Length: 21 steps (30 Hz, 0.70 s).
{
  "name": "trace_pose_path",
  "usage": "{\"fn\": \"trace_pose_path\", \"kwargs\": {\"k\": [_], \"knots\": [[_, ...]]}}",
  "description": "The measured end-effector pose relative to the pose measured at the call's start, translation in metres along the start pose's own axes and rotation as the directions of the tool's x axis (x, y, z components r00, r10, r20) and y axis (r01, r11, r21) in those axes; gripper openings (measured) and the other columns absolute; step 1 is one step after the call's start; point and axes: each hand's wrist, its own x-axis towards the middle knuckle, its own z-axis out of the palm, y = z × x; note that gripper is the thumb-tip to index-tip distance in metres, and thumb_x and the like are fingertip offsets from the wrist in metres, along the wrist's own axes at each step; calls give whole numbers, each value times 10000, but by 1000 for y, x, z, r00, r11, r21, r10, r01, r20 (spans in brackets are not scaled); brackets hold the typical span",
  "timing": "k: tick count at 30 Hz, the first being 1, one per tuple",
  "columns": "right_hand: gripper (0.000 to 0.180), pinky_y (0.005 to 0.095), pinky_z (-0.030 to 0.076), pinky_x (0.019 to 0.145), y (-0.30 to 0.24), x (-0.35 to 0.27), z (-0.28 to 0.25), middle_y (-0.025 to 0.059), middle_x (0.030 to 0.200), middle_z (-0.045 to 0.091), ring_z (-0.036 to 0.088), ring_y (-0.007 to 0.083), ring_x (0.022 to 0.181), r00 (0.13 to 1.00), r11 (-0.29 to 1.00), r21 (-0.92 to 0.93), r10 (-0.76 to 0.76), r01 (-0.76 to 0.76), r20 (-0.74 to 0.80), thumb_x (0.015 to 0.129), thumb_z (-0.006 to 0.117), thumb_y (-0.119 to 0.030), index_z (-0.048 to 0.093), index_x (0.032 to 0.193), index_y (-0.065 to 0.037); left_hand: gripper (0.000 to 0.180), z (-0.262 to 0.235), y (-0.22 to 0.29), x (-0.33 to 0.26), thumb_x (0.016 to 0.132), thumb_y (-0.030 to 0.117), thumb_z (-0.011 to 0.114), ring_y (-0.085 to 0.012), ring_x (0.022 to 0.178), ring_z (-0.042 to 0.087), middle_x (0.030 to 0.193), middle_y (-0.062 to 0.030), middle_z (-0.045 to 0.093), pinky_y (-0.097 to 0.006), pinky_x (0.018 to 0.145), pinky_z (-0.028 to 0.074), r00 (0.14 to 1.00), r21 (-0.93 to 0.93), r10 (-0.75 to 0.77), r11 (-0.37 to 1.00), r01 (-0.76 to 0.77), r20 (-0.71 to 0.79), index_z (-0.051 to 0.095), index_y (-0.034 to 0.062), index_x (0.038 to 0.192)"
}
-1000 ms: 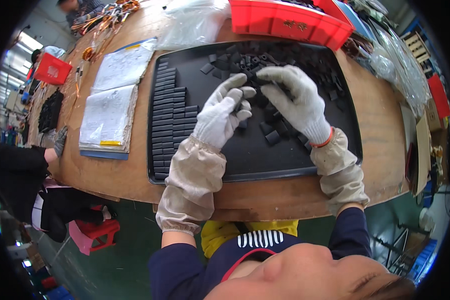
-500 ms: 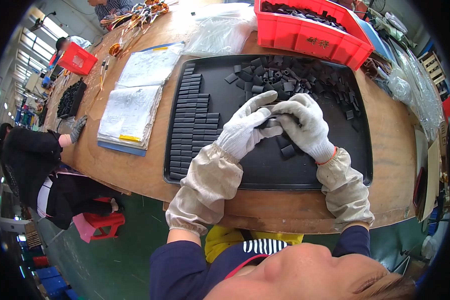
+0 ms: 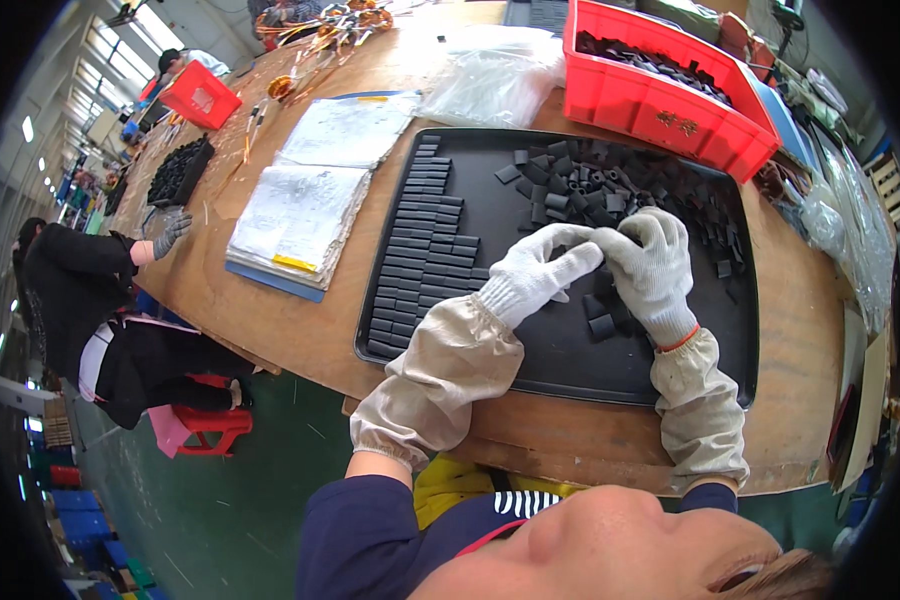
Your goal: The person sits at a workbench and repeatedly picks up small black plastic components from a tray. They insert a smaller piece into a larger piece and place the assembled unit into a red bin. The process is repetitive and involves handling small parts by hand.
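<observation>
My left hand (image 3: 538, 272) and my right hand (image 3: 654, 270), both in white knit gloves, meet above the middle of a black tray (image 3: 580, 378). Their thumbs and fingertips are pinched together; whatever lies between them is hidden. Short black tubes (image 3: 425, 265) lie side by side in neat columns along the tray's left side. Toward the back and right of the tray spreads a loose heap of black tube pieces (image 3: 585, 190). A few more loose pieces (image 3: 600, 326) lie just below my right hand.
A red crate (image 3: 660, 110) of black pieces stands behind the tray. Open papers (image 3: 300, 200) lie left of it, with clear plastic bags (image 3: 495, 80) at the back. A co-worker (image 3: 80, 290) is at the table's left, by a red stool (image 3: 210, 425) and a black box (image 3: 180, 172).
The view has shifted, so the tray and table sit further right and lower. My hands have drawn into a fingertip pinch, my right hand's fingers more raised. The co-worker's gloved hand has lifted slightly.
</observation>
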Motion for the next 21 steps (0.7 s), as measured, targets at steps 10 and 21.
{"fn": "trace_pose_path", "kwargs": {"k": [10, 21], "knots": [[414, 421, 480, 900, -8, 1, 3, 7, 920, 546, 574, 265, 1017, 1000, 1000, 23, -7, 7, -23, 683, 746, -103, 764, 1053, -290, 428, -7, -10, 3, 991, 345, 676, -66, 875, 595, 1040, -7, 650, -242, 659, 540, 998, 64, 64, 996, -65, 27, 624, 40, 1288], [412, 390, 500, 942, 2, -8, 17, 174, 1201, 628, 631, 296, 1070, 991, 913, 386, 128, -129, 28, 937, 577, 63, 633, 1334, -28, 367, -3, -4, -5, 944, 308, 688, -144, 725, 686, 995, -87, 712, -282, 642, 593, 979, 50, 202, 979, -200, -33, 675, 37, 1191]]}}
